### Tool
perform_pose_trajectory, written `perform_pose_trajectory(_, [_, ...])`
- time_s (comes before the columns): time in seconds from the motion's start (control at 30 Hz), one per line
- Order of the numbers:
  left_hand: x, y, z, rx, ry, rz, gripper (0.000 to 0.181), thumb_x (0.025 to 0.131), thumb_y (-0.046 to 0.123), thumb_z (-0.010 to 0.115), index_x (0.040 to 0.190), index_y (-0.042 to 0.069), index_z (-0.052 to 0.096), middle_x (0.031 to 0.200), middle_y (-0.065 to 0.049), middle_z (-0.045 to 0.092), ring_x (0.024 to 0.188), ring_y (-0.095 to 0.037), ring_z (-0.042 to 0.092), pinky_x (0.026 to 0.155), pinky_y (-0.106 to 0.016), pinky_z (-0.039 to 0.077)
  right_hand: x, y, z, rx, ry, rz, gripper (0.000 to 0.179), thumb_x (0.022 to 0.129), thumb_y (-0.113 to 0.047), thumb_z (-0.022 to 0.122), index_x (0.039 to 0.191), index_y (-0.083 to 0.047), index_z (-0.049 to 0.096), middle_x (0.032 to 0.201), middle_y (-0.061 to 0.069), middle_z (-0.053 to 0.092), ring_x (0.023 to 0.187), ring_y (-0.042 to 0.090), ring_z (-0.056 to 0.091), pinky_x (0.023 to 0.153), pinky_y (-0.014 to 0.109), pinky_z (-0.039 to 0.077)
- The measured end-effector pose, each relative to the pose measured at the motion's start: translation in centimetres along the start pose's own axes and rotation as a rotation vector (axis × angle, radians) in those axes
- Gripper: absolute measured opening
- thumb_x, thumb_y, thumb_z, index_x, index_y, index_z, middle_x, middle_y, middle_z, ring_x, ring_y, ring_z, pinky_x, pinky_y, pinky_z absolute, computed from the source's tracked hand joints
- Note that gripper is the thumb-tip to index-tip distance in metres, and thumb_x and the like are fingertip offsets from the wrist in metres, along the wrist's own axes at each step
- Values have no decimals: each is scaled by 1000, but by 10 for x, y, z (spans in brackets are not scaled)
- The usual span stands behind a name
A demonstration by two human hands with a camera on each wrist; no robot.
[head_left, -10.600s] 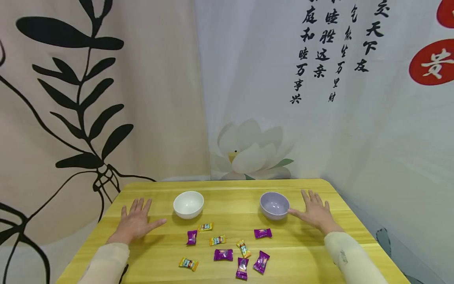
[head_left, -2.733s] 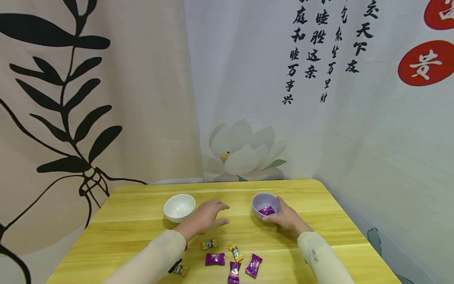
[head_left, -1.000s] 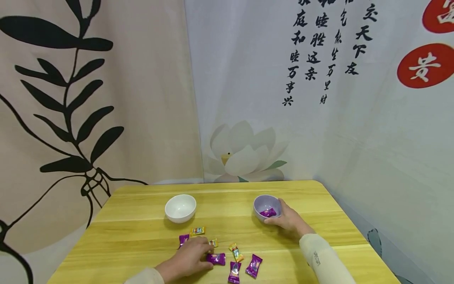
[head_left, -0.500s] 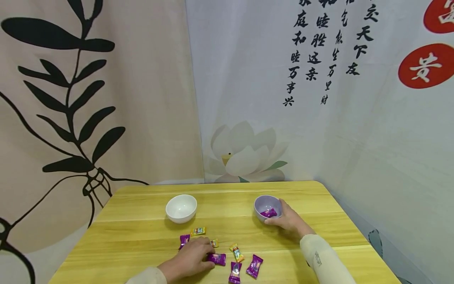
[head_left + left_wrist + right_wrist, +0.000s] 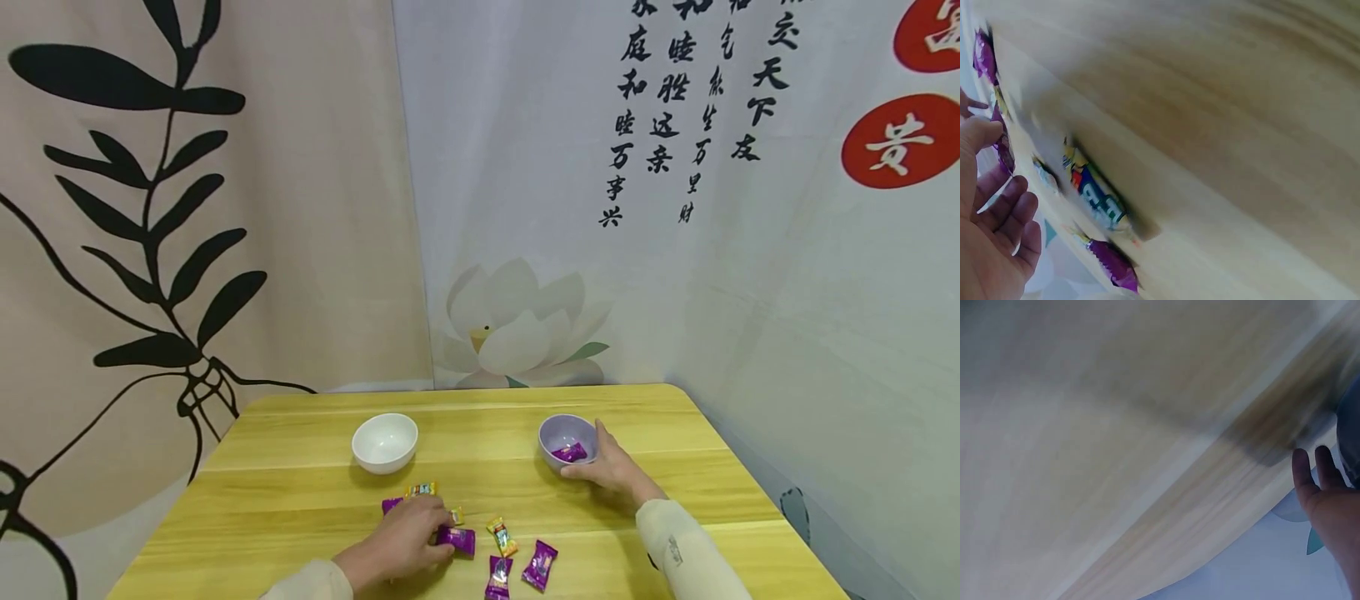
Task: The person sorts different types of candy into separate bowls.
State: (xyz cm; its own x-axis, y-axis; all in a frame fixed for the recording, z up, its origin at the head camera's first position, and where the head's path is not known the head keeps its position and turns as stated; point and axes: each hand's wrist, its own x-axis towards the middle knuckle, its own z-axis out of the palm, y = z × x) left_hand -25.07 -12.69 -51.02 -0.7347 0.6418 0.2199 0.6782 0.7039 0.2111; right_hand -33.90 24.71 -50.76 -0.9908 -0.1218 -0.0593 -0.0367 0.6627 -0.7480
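Note:
My left hand (image 5: pixel 405 537) pinches a purple-wrapped candy (image 5: pixel 459 542) between thumb and fingers, close over the table. In the left wrist view the same purple candy (image 5: pixel 1004 149) sits at the thumb tip, while the other fingers curl loosely below. My right hand (image 5: pixel 618 469) grips the lavender bowl (image 5: pixel 547 450) from its right side, thumb at the front and fingers round the far side. One purple candy (image 5: pixel 570 452) lies inside that bowl. Only the dark edge of the bowl (image 5: pixel 1350 428) shows beside two fingers in the right wrist view.
A white bowl (image 5: pixel 385 460) stands at the left. Around my left hand lie yellow candies (image 5: pixel 422 489) and a purple candy (image 5: pixel 391 505), partly covered. Nearer the front right are a yellow candy (image 5: pixel 502 537) and two purple ones (image 5: pixel 539 566). A printed curtain (image 5: pixel 337 208) hangs behind the table.
Both hands lay spread on the table at first. A purple candy went into the lavender bowl, which my right hand then gripped. My left hand came back and has just shifted another purple candy.

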Motion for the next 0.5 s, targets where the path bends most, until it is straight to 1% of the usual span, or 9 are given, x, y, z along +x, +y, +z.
perform_pose_trajectory(0.2, [6, 0, -8, 12, -9, -34, 25, 83, 37, 78, 99, 17, 74, 90, 12, 58, 87, -8, 55, 82, -36, 51, 3, 0, 0, 6, 11, 11, 130, 73, -50, 85, 155, 5, 1, 158, 33, 11, 141, 54, 18, 110, 67, 17])
perform_pose_trajectory(0.3, [10, 2, -12, -4, -8, -53, 27, 84, 38, 77, 100, 17, 74, 92, 11, 59, 89, -10, 56, 84, -38, 51, 4, 0, 0, 12, 18, 1, 129, 73, -49, 85, 155, 6, 3, 157, 33, 13, 141, 53, 20, 111, 66, 18])
perform_pose_trajectory(0.43, [18, 4, -18, -28, 4, -73, 27, 85, 37, 77, 102, 16, 74, 93, 11, 58, 89, -9, 55, 82, -35, 50, 6, 1, 0, 32, 18, -12, 126, 73, -46, 87, 155, 7, 7, 156, 33, 19, 140, 52, 23, 111, 66, 20])
perform_pose_trajectory(0.5, [24, 5, -19, -26, 13, -70, 26, 85, 36, 77, 100, 16, 74, 91, 11, 57, 87, -8, 54, 78, -33, 50, 6, 1, 0, 45, 18, -12, 125, 72, -46, 87, 155, 6, 9, 155, 32, 22, 140, 51, 25, 111, 65, 20])
